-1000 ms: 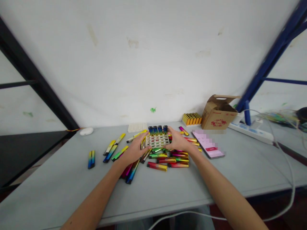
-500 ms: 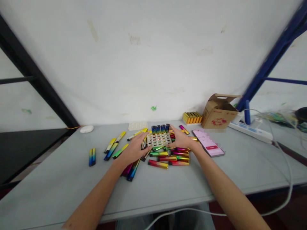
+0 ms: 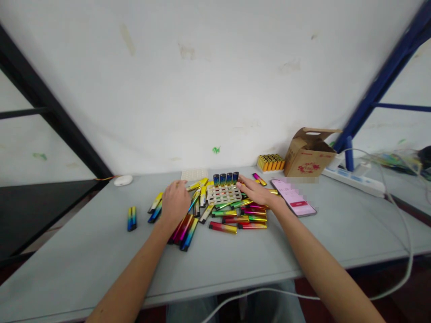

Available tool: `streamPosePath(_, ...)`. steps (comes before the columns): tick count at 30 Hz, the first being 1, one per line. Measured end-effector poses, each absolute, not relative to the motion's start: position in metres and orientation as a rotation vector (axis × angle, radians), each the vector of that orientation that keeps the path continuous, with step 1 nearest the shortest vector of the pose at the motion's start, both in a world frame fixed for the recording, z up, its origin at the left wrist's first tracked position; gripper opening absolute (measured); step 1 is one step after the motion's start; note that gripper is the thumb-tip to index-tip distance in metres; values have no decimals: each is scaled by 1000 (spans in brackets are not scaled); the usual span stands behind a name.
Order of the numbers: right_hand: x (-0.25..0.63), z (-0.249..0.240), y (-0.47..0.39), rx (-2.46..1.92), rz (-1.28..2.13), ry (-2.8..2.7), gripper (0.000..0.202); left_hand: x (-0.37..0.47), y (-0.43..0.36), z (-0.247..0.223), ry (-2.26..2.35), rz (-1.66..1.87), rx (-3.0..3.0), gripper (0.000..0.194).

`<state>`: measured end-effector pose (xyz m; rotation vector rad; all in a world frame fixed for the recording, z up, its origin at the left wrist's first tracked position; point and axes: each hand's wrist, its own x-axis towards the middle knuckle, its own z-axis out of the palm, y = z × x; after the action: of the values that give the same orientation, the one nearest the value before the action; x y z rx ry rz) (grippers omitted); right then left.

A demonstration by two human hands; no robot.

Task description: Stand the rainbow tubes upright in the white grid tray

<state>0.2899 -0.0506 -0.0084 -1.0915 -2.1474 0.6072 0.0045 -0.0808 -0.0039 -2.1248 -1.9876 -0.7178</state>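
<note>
A white perforated tray stands tilted over the pile, with several dark blue cylinders upright in a row along its far edge. My right hand grips the tray's right side, its thumb near the end cylinder. Off to the left of the tray, my left hand hangs back-up over slim shiny two-tone tubes. Its fingers bend down and are mostly hidden, so I cannot see what they touch. Red-and-gold tubes lie before the tray, and blue and magenta ones lie near my left wrist.
Two blue-yellow tubes lie apart at left. A white case and a flat white perforated tray are near the wall. At right are a pack of orange cylinders, an open cardboard box, a phone and a power strip.
My left hand has let go of the tray's left side and moved left over the tubes. My right hand stays at the tray, which has hardly moved.
</note>
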Motion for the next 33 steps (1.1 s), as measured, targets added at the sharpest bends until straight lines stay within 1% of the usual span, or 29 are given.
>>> streamPosePath(4,290,-10,-52,-1201,641,-2104,59,1,-86,0,-2110,-442,-1932,40)
streamPosePath(6,290,-9,-52,-1254,643,-2084,64,-4,-87,5,-2130,-411,-1915,38)
streamPosePath(9,291,-6,-52,-1269,609,-2071,67,-20,-83,14,-2265,-414,-1904,38)
streamPosePath(16,290,-7,-49,-1212,499,-2041,62,-57,-71,15,-2537,-136,-1906,32)
streamPosePath(21,289,-4,-49,-1144,377,-2006,55,-66,-68,12,-2568,-83,-1986,36)
streamPosePath(24,288,-5,-47,-1139,323,-1991,48,-63,-68,11,-2493,-148,-2044,33)
streamPosePath(29,287,-7,-44,-1131,256,-1962,37,-54,-69,12,-2382,-394,-2111,27)
streamPosePath(31,287,-6,-44,-1112,244,-1918,32,-51,-70,16,-2331,-573,-2109,26)
streamPosePath(33,288,-3,-44,-1086,201,-1834,28,-46,-71,22,-2261,-877,-2050,25)
